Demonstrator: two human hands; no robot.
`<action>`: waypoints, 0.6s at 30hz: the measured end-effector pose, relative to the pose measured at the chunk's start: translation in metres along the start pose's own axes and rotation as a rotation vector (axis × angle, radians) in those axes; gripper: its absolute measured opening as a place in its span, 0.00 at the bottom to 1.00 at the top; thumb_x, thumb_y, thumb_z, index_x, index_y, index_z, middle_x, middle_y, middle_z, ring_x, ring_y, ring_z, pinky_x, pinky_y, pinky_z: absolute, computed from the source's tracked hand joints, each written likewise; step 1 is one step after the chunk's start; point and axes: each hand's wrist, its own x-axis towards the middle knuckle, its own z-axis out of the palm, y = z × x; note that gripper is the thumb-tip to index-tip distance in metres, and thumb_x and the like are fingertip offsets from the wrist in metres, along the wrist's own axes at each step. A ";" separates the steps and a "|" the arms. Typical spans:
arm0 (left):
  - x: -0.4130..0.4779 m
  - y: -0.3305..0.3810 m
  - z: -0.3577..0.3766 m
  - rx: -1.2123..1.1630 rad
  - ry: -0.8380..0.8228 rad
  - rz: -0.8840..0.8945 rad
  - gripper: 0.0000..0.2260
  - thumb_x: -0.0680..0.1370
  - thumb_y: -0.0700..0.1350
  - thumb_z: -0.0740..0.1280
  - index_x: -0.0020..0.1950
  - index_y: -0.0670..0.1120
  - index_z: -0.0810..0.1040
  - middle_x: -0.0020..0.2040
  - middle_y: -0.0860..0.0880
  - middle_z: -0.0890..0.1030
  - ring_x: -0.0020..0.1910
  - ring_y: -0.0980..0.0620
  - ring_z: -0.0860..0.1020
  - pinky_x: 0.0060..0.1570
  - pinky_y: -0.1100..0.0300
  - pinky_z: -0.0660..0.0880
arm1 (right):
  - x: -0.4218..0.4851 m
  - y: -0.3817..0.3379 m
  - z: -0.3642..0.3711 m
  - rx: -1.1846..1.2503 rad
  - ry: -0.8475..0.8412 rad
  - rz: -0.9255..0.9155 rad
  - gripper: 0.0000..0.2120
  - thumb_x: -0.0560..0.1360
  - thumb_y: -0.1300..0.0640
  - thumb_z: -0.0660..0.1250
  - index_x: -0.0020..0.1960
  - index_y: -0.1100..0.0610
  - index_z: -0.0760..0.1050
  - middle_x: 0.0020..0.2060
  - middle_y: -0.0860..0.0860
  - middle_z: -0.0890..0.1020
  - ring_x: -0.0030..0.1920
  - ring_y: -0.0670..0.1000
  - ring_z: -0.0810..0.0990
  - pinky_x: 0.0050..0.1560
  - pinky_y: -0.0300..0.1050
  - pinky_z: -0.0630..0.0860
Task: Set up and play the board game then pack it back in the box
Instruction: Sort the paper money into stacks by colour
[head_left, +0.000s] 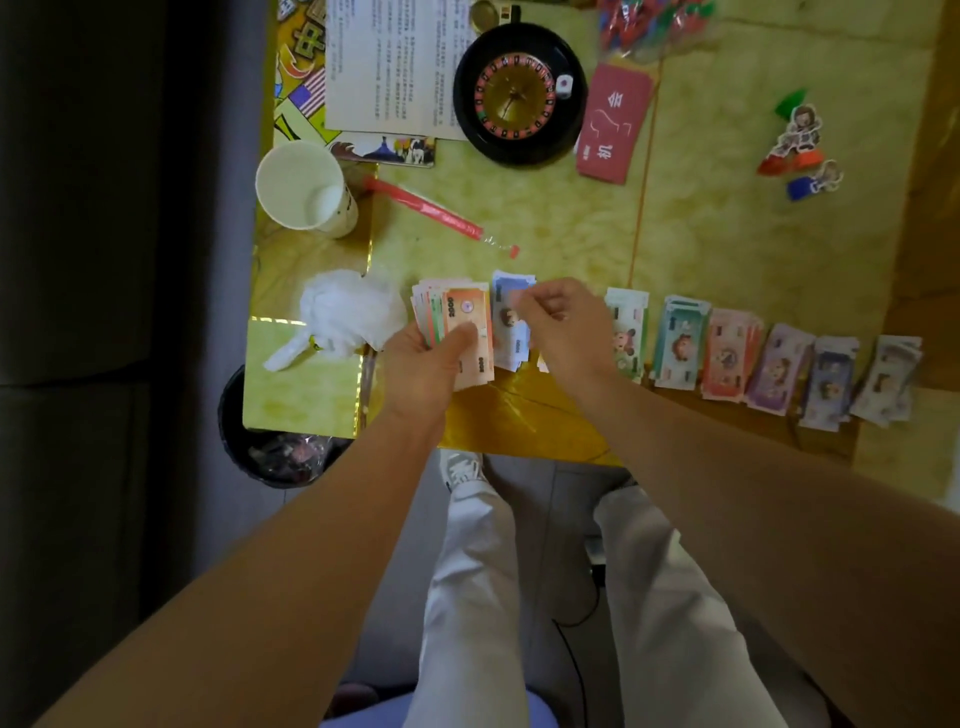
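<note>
- While the left hand (426, 364) is gripping a fanned stack of play notes (460, 322), thumb pressing on the orange 2000 note on top, it is sitting at the near edge of the table (571, 234).
- Right hand (563, 327) is hovering at 3 o'clock of that stack, fingers curled over a blue note pile (506, 317). It is too blurred to tell whether it is pinching a note.
- Sorted note piles (727, 353) are lying in a row running toward 3 o'clock along the near edge.
- Roulette wheel (519, 93) is sitting at 12 o'clock from the hands, with the red card deck (615, 124) at its 3 o'clock.
- Paper cup (304, 184) is standing at 10 o'clock.
</note>
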 end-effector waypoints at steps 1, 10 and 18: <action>-0.001 0.001 0.003 0.012 -0.011 -0.001 0.06 0.76 0.34 0.67 0.46 0.45 0.80 0.35 0.53 0.83 0.31 0.58 0.82 0.32 0.63 0.79 | -0.003 -0.002 -0.005 0.029 -0.087 -0.005 0.08 0.75 0.57 0.72 0.49 0.62 0.78 0.34 0.46 0.78 0.29 0.37 0.75 0.31 0.28 0.70; -0.011 -0.004 0.024 0.069 -0.126 -0.023 0.08 0.75 0.34 0.69 0.46 0.46 0.81 0.34 0.54 0.84 0.33 0.57 0.83 0.31 0.63 0.78 | -0.010 0.007 -0.035 0.071 -0.294 0.068 0.05 0.74 0.59 0.71 0.46 0.61 0.80 0.32 0.51 0.81 0.30 0.43 0.78 0.37 0.35 0.75; -0.014 -0.013 0.030 -0.006 -0.014 -0.059 0.12 0.78 0.32 0.61 0.45 0.46 0.78 0.35 0.52 0.83 0.32 0.56 0.82 0.33 0.62 0.80 | 0.004 0.027 -0.057 -0.038 -0.079 0.112 0.07 0.75 0.62 0.71 0.48 0.65 0.80 0.36 0.52 0.81 0.26 0.39 0.77 0.29 0.30 0.72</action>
